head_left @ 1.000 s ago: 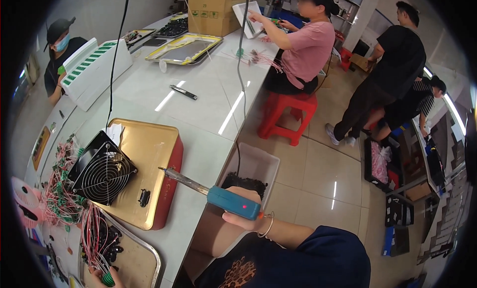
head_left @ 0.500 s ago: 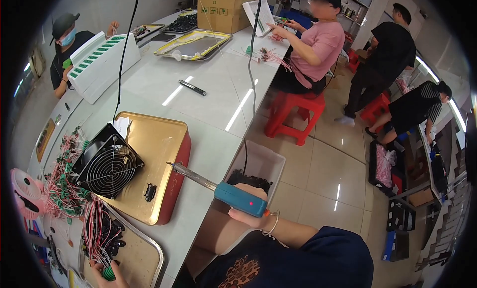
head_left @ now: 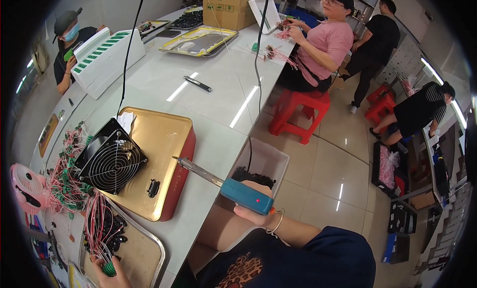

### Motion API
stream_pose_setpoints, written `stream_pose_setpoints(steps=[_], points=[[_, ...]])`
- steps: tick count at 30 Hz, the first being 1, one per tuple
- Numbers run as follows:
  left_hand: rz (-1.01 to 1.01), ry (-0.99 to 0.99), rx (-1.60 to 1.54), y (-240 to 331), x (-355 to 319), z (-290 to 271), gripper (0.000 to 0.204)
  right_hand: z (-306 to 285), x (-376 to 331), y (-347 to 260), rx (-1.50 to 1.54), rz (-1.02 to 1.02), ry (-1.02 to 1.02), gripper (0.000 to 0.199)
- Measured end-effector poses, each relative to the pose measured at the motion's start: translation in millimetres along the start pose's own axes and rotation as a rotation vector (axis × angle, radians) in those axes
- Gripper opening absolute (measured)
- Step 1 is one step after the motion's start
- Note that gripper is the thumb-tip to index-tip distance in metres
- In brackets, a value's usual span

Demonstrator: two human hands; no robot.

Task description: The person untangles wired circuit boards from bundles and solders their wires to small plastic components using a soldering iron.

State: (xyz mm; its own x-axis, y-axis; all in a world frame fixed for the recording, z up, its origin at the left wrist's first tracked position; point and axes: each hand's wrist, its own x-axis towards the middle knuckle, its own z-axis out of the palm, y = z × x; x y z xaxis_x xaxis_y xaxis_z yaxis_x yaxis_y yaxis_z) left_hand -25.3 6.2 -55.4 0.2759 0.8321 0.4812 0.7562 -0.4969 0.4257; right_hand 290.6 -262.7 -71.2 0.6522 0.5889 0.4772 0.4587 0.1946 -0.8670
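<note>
My right hand [head_left: 253,214] is closed round the teal handle of a soldering iron [head_left: 246,196]. Its metal tip points left, over the edge of a gold-topped red tin [head_left: 164,134]. At the lower left, my left hand [head_left: 115,278] grips a bundle of small green parts [head_left: 109,268] with red and white wires [head_left: 97,218] running up from it. That hand is over a metal tray [head_left: 141,251] holding black parts [head_left: 115,233]. On the tin stand a black square fan [head_left: 113,161] with a wire guard and a small black piece [head_left: 153,187].
A heap of wired green parts [head_left: 67,188] lies left of the fan, beside a pink fan [head_left: 27,188]. A pen [head_left: 198,84], a yellow-rimmed tray [head_left: 198,42], a carton [head_left: 226,10] and a white foam block [head_left: 107,64] are farther back. Co-workers sit and stand around; a bin [head_left: 276,161] is beside the table.
The view has shifted slightly. The person in pink has raised their head and moved their hands; the standing person has shifted. My hands keep their holds.
</note>
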Motion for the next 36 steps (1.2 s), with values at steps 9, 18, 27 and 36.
stream_pose_setpoints(steps=[9,18,27,36], points=[[-0.057,0.031,-0.012,23.5,0.2,-8.7,0.049,3.5,-23.9,19.2,0.243,0.276,0.188,0.039],[-0.069,0.065,-0.009,36.2,4.4,-13.5,0.033,7.3,-18.6,14.2,0.297,0.169,0.065,0.044],[-0.055,0.065,-0.015,33.6,3.6,-13.8,0.032,14.1,-16.5,16.8,0.279,0.12,0.116,0.045],[-0.064,0.062,-0.005,33.1,3.9,-13.3,0.031,12.0,-17.8,21.9,0.259,0.103,0.095,0.048]])
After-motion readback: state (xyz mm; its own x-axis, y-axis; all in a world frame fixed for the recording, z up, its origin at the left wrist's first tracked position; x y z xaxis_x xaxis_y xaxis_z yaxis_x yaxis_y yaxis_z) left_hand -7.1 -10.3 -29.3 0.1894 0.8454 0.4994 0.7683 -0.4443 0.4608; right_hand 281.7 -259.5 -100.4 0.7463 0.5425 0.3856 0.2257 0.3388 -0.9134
